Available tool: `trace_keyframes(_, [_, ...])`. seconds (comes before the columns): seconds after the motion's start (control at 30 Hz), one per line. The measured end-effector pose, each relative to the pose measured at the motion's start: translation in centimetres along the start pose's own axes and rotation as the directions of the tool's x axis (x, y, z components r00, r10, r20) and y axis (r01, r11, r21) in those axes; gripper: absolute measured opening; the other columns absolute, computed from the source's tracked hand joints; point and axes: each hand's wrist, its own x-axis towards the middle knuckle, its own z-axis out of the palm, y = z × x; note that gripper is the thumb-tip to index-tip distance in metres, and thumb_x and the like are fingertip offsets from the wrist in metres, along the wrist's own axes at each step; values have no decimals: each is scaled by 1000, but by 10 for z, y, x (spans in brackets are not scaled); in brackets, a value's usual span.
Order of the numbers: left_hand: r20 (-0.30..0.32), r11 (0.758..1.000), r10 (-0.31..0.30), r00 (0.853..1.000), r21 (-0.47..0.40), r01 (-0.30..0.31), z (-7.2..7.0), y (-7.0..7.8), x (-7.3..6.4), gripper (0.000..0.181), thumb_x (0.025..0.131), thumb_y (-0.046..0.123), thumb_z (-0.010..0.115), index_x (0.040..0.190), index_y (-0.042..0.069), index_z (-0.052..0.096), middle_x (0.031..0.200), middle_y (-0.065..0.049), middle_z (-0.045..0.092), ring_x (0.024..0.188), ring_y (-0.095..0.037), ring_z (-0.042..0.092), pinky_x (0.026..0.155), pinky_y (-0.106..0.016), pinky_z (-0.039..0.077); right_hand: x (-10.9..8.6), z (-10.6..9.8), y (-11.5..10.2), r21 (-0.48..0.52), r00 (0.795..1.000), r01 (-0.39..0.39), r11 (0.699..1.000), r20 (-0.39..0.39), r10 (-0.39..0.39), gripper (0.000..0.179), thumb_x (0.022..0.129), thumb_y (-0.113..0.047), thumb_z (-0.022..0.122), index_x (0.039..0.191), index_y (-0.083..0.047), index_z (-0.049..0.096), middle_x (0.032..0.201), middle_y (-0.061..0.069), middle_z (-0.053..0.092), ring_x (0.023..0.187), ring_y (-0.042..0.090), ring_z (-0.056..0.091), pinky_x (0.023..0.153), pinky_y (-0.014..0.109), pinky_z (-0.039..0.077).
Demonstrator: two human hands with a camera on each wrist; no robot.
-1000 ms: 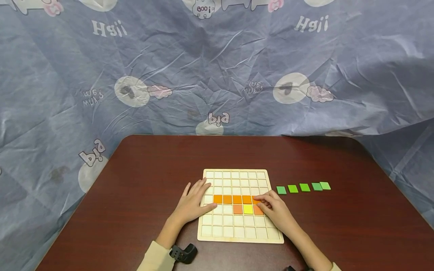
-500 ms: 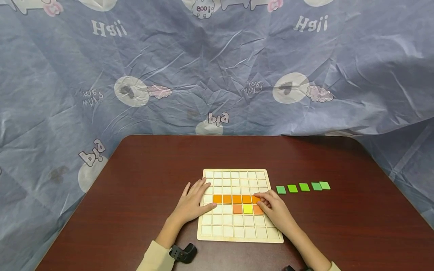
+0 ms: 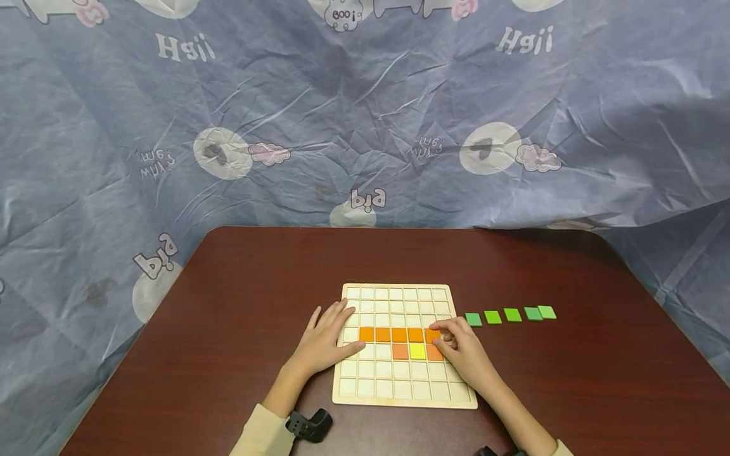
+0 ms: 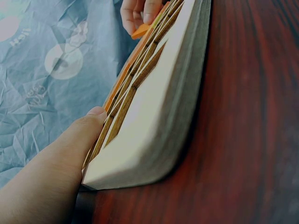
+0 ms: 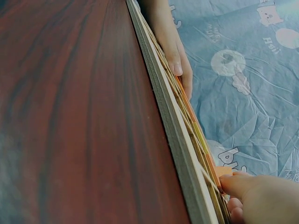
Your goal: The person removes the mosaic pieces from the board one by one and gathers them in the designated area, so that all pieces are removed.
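Left hand [image 3: 326,339] spread over the left edge of the board [image 3: 384,389], right hand [image 3: 464,349] pinching a tilted orange tile [image 3: 433,335] at the board's right side, green tiles [image 3: 512,315] on the counter [image 3: 274,272] right of the board.

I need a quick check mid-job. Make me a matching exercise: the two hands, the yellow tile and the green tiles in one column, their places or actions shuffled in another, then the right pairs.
Column one
1. Left hand
2. Right hand
3. Yellow tile
4. Green tiles

Column two
A. On the table, beyond the right edge of the board
B. Pinches the orange tile at the right end of its row
C. In a cell between two salmon tiles
D. Rests at the board's left edge

Right pairs
1-D, 2-B, 3-C, 4-A
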Motion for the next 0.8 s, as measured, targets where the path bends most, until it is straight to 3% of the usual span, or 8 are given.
trace_keyframes(0.27, [3,1000,1,1000,1,-1,-1,1,0,77,80,66,45,141,22,32,153,3,19,141,-16,18,114,-47,4,0,0,-1,7,1000,-21,1000,23,21,22,78,-3,68,96,-13,60,76,-3,51,64,2,41,57,17,38])
trace_keyframes(0.8, [8,1000,0,1000,4,0,-1,0,0,77,81,67,44,142,23,31,153,3,18,141,-16,18,114,-46,3,4,-12,-14,44,991,-108,993,88,104,18,82,-9,65,96,-15,57,73,-1,51,61,4,41,53,18,36])
